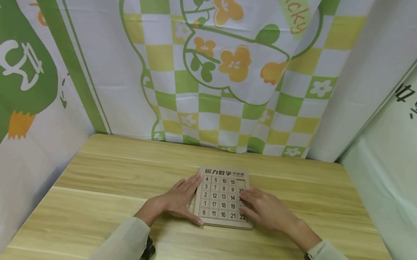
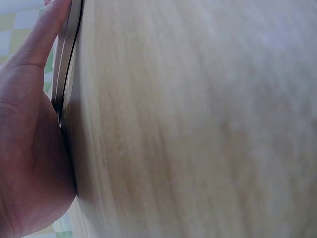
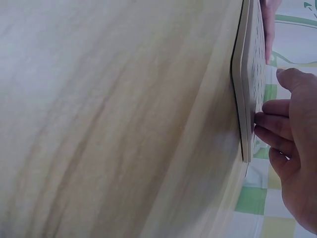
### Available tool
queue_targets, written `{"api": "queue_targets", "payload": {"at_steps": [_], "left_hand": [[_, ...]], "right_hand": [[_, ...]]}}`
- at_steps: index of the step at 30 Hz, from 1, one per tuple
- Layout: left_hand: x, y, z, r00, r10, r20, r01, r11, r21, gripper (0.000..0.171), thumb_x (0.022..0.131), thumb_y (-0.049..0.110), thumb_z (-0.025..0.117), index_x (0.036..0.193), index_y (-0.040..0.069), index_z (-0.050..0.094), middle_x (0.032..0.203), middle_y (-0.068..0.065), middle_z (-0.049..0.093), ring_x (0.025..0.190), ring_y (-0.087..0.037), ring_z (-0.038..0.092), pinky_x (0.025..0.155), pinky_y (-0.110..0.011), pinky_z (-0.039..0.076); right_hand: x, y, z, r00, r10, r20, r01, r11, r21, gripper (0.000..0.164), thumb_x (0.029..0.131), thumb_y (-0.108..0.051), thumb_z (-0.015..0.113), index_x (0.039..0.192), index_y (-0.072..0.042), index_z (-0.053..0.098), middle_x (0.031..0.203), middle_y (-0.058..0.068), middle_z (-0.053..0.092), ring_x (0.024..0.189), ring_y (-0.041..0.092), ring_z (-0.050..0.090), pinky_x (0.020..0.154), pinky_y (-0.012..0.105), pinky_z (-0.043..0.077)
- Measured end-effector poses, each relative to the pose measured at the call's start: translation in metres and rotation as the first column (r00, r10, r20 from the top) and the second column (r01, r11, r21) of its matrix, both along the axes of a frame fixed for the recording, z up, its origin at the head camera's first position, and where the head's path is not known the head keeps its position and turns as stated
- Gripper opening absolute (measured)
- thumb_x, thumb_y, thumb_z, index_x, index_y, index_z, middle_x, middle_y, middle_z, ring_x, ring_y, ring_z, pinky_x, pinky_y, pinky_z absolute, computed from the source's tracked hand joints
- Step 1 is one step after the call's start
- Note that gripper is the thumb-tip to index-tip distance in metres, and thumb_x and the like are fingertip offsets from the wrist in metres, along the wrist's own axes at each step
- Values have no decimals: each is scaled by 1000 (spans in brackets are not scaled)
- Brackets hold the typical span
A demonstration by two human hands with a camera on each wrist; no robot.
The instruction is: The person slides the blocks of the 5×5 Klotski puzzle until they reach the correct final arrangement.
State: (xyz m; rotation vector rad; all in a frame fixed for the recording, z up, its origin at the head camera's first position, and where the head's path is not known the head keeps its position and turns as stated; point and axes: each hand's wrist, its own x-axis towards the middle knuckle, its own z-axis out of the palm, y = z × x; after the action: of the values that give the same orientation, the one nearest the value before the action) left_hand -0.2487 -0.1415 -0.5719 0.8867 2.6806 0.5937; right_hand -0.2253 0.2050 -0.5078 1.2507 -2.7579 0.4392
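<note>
My left grip (image 1: 178, 199) lies at nine o'clock of the number board (image 1: 222, 223), fingers straight and spread along that edge, thumb stretched to the corner at seven o'clock. It touches the board without closing round anything. The board rests flat on the tabletop (image 1: 102, 177), between my two hands, its printed header toward twelve o'clock. Its long axis seems to run from twelve to six, though the slanted view makes me unsure. The numbered tiles sit in rows running nine to three, and the one vacant slot (image 1: 240, 183) shows near one o'clock, just right of the tile marked 15 (image 1: 232, 182). Directly at six o'clock from that slot is the tile marked 20 (image 1: 241, 190), partly under my fingertips. My right grip (image 1: 267, 210) is at three o'clock, fingers loosely bent over the rightmost column, pinching nothing that I can see; how firmly they touch, I cannot tell. From it the slot lies toward ten o'clock, much nearer than from my left.
</note>
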Motion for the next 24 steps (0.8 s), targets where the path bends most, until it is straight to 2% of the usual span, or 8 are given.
{"api": "queue_targets", "payload": {"at_steps": [12,24], "left_hand": [[0,0,0,1000,-2,-19,2,1000,-13,152,70,92,70,170,9,-8,178,-13,-7,165,-27,-3,133,-53,1],[3,0,4,1000,-2,10,2,1000,29,152,69,90,72,170,7,-6,178,-15,-6,165,-28,-3,132,-55,0]], "right_hand": [[-1,-12,8,1000,-13,13,13,1000,-2,51,107,-32,64,144,3,61,148,24,60,136,43,58,115,58,47],[-11,-45,9,997,70,43,-69,997,-29,50,106,-27,65,144,6,60,147,27,60,136,47,57,115,62,46]]}}
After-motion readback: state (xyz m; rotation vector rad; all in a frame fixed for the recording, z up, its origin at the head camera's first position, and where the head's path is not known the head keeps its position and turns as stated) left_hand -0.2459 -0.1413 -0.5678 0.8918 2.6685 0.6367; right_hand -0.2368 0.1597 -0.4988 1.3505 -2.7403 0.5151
